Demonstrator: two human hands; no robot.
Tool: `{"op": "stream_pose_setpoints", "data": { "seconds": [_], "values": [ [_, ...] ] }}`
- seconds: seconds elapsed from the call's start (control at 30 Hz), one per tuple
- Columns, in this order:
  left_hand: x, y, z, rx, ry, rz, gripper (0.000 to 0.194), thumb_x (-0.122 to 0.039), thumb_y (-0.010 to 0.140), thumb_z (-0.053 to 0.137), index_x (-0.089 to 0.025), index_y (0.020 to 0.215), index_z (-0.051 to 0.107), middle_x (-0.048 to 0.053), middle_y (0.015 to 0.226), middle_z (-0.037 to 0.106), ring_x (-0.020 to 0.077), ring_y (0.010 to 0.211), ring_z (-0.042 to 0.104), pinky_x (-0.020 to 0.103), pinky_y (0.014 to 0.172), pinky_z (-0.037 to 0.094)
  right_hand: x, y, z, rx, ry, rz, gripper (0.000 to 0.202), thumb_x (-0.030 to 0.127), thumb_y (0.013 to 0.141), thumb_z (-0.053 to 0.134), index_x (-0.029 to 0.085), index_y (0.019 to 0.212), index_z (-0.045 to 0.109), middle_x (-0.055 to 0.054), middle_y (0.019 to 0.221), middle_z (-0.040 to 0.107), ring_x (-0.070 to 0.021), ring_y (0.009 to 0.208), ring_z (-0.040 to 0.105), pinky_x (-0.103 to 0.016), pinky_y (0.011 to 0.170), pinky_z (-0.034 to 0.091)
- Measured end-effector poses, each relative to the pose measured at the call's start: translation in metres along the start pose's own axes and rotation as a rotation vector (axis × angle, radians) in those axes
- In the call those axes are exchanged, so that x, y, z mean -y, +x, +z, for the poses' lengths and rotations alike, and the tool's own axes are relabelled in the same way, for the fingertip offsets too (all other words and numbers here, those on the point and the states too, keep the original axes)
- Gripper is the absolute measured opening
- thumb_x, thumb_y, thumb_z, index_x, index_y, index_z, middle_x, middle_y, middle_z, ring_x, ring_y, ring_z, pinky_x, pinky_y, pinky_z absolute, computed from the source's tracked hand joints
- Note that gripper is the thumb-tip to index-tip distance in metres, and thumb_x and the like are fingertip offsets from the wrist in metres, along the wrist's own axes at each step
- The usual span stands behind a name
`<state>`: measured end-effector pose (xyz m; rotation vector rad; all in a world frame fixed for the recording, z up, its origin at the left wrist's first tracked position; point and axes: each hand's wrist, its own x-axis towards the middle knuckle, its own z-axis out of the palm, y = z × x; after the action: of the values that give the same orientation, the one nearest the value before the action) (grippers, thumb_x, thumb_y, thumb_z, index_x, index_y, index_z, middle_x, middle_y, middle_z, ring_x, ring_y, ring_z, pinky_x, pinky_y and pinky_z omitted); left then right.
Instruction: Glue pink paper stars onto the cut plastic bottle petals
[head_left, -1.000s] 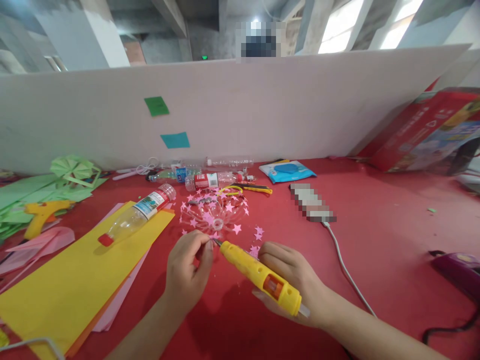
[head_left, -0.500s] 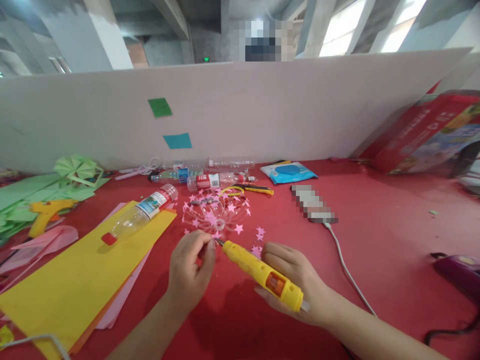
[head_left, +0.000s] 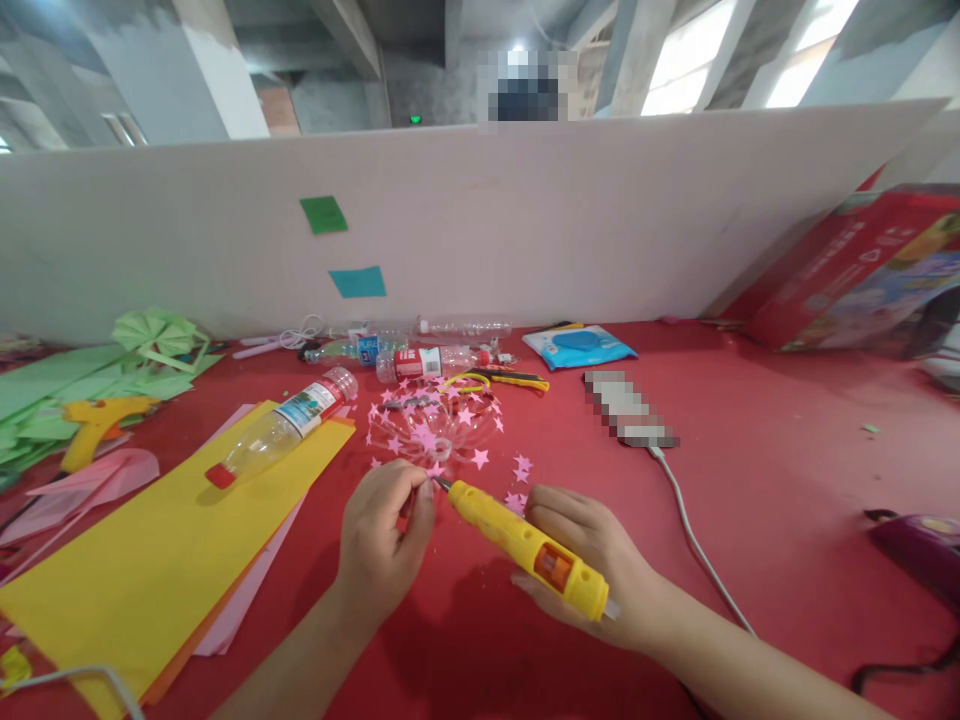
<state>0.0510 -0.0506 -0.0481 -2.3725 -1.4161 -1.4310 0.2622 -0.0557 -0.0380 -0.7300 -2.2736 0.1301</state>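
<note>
My right hand grips a yellow hot glue gun, its metal nozzle pointing left. A clear glue stick end pokes out at the back. My left hand is closed in a pinch at the nozzle tip, holding a small pink star mostly hidden by the fingers. Just beyond stands a clear cut plastic bottle piece with splayed strips, dotted with pink stars. Several loose pink stars lie on the red table near my right hand.
Left: a plastic bottle on yellow paper, another yellow glue gun, green paper. Behind: several bottles, yellow-handled scissors, a wipes pack. Right: a blurred-out device on a white cable, a purple tool.
Both hands and the glue gun stay almost still, the nozzle held at the left fingertips. The whole view has shifted very slightly.
</note>
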Motion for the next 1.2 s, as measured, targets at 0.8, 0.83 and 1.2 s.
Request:
{"op": "stream_pose_setpoints", "data": {
  "seconds": [0.8, 0.83, 1.2],
  "values": [
    [-0.004, 0.005, -0.01, 0.17, -0.285, -0.194, 0.023, -0.018, 0.092, 0.037, -0.021, 0.069, 0.04, -0.001, 0.07, 0.043, 0.0133, 0.067, 0.043, 0.028, 0.064, 0.036, 0.0, -0.003, 0.015, 0.502, -0.028, 0.088, 0.036, 0.03, 0.069, 0.066, 0.016, 0.1, 0.055, -0.008, 0.103, 0.057, -0.0229, 0.091, 0.049, -0.039, 0.09, 0.038],
    [-0.005, 0.004, -0.009, 0.189, -0.291, -0.204, 0.023, -0.018, 0.092, 0.038, -0.021, 0.069, 0.039, -0.002, 0.07, 0.042, 0.0132, 0.066, 0.042, 0.028, 0.063, 0.035, -0.001, 0.001, 0.012, 0.462, 0.002, 0.075, 0.032, 0.026, 0.071, 0.064, 0.016, 0.1, 0.055, -0.007, 0.103, 0.057, -0.0215, 0.091, 0.05, -0.037, 0.087, 0.039],
    [-0.017, 0.004, -0.007, 0.271, -0.553, -0.311, 0.024, -0.017, 0.085, 0.039, -0.021, 0.062, 0.037, -0.002, 0.062, 0.04, 0.0121, 0.058, 0.04, 0.025, 0.053, 0.036, 0.007, 0.038, 0.009, -0.087, -0.242, -0.256, 0.016, 0.014, 0.09, 0.048, 0.015, 0.08, 0.06, -0.003, 0.073, 0.062, -0.0145, 0.064, 0.049, -0.028, 0.062, 0.039]
  ]
}}
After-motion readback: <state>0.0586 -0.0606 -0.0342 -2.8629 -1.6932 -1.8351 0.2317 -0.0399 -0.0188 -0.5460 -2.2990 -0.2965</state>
